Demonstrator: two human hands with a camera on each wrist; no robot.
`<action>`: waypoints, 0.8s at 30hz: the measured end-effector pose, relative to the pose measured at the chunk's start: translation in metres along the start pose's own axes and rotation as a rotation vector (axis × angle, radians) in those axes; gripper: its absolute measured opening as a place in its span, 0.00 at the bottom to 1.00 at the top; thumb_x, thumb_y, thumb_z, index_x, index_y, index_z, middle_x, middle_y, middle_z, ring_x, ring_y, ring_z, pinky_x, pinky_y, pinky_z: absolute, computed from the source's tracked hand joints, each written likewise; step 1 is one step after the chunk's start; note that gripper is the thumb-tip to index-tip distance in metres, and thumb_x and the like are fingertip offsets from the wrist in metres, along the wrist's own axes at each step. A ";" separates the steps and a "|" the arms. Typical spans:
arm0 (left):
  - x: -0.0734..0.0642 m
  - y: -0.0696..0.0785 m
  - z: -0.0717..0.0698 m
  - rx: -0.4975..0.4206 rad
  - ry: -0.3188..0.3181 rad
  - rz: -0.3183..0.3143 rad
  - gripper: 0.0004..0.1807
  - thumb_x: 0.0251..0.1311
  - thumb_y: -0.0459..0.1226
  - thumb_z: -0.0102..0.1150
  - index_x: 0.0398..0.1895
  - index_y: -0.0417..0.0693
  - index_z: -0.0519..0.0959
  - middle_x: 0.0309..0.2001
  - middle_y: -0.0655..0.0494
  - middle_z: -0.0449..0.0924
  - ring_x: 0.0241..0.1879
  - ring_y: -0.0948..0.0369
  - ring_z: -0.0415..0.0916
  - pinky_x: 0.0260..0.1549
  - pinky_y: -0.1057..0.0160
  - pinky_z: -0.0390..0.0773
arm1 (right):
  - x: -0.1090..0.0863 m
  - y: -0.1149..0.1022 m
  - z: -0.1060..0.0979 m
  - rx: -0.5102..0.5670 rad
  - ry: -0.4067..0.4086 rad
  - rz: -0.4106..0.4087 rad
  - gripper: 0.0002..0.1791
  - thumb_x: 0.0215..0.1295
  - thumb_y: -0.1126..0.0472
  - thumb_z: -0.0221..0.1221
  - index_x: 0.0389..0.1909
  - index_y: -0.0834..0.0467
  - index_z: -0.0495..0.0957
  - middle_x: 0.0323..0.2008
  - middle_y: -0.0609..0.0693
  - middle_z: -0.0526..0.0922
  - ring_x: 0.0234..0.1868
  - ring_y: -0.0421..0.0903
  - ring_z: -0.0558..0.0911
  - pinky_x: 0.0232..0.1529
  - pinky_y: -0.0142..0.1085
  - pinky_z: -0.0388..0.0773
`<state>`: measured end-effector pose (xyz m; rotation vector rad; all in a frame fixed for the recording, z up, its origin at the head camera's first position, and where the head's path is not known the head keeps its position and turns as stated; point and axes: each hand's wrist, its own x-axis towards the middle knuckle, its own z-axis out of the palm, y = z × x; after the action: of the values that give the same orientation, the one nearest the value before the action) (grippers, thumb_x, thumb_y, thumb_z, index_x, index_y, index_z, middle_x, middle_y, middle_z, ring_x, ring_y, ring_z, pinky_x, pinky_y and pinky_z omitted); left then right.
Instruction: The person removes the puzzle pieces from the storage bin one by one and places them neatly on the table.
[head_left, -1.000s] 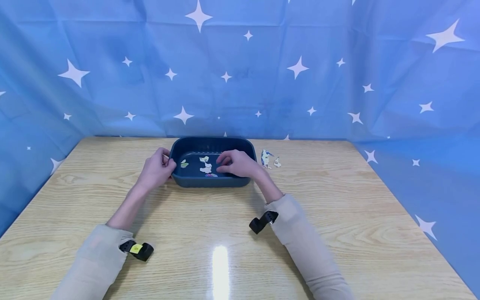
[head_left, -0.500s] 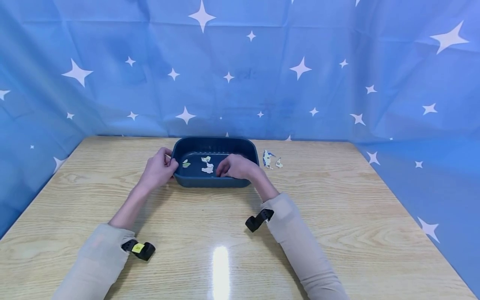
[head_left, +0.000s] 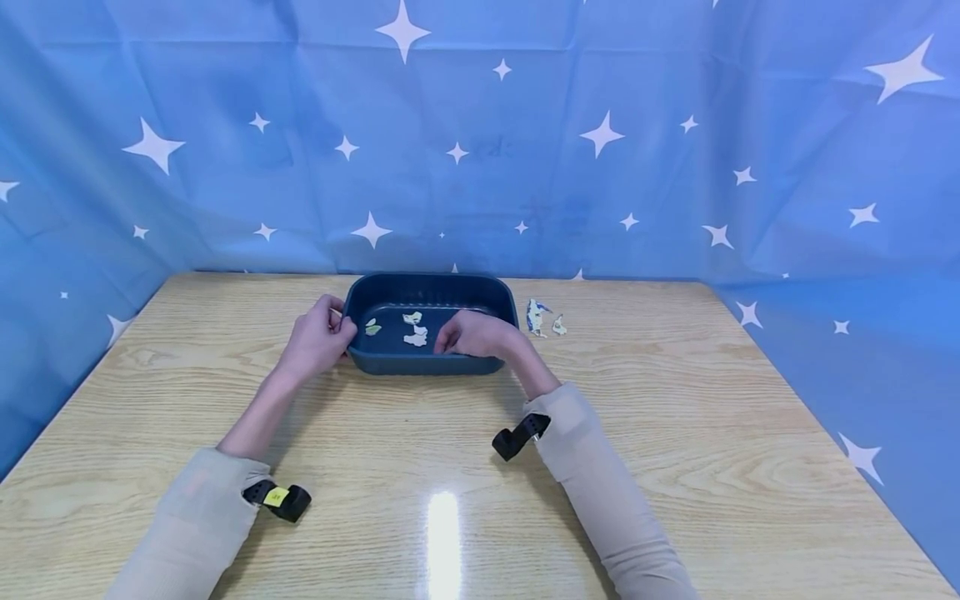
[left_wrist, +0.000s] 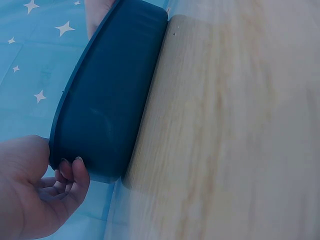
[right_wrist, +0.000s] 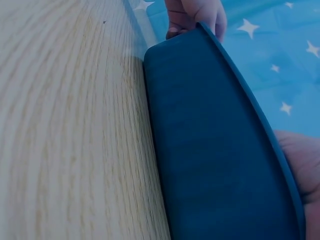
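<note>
A dark blue rectangular basin [head_left: 431, 365] stands at the table's back edge. My left hand [head_left: 315, 337] grips its left end; in the left wrist view the fingers curl against the outer wall and the thumb is over the rim. My right hand [head_left: 480, 333] reaches into the basin's right half, fingers bent downward. The front wall hides those fingertips, so whether they pinch anything is not visible. On the basin floor lie a green leaf-like scrap [head_left: 372, 329], a pale scrap [head_left: 412, 318] and a whitish scrap [head_left: 416, 337], all thin and paper-like.
Right of the basin, on the wooden table [head_left: 360, 467], lie a blue-and-white paper-like scrap [head_left: 535, 318] and a smaller pale one [head_left: 558, 325]. A blue curtain [head_left: 480, 167] with white stars hangs just behind the table.
My right hand has lowered in the basin and its fingers have drawn together. A pink-and-blue scrap by the front wall has gone from sight. The left hand keeps its grip.
</note>
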<state>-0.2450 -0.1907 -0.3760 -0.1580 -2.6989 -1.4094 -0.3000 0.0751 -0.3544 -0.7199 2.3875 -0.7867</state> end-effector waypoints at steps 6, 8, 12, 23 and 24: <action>0.000 0.001 -0.001 0.001 0.000 0.003 0.17 0.70 0.32 0.45 0.57 0.28 0.67 0.33 0.46 0.72 0.26 0.49 0.83 0.24 0.66 0.86 | 0.000 0.003 0.001 0.147 0.112 -0.027 0.06 0.71 0.66 0.60 0.38 0.62 0.85 0.37 0.51 0.86 0.37 0.45 0.83 0.41 0.33 0.82; -0.001 0.002 -0.001 0.000 -0.004 0.002 0.18 0.70 0.32 0.45 0.57 0.28 0.67 0.33 0.46 0.72 0.26 0.49 0.83 0.24 0.66 0.86 | -0.001 0.004 0.001 0.209 0.154 -0.030 0.06 0.70 0.63 0.62 0.37 0.62 0.84 0.32 0.51 0.85 0.32 0.44 0.82 0.38 0.33 0.82; -0.001 0.002 -0.001 0.001 -0.004 0.001 0.18 0.69 0.32 0.45 0.57 0.27 0.67 0.33 0.46 0.72 0.27 0.49 0.83 0.25 0.64 0.87 | -0.003 0.004 0.002 0.285 0.211 -0.035 0.06 0.69 0.61 0.64 0.37 0.61 0.83 0.28 0.51 0.83 0.27 0.46 0.79 0.36 0.34 0.81; -0.001 0.000 -0.001 0.011 0.000 0.001 0.17 0.70 0.32 0.46 0.57 0.28 0.68 0.33 0.46 0.72 0.26 0.50 0.82 0.24 0.66 0.86 | -0.009 0.004 0.001 0.365 0.333 -0.095 0.05 0.71 0.65 0.60 0.41 0.64 0.78 0.36 0.61 0.86 0.33 0.51 0.87 0.39 0.39 0.89; -0.001 0.001 -0.001 0.009 -0.001 0.001 0.17 0.70 0.32 0.46 0.57 0.28 0.68 0.33 0.46 0.72 0.26 0.50 0.82 0.24 0.66 0.86 | -0.010 0.005 0.001 0.359 0.350 -0.109 0.05 0.72 0.65 0.60 0.42 0.64 0.78 0.35 0.60 0.86 0.33 0.51 0.87 0.40 0.40 0.89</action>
<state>-0.2438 -0.1910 -0.3753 -0.1597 -2.7054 -1.3968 -0.2939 0.0844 -0.3550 -0.6052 2.4153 -1.4452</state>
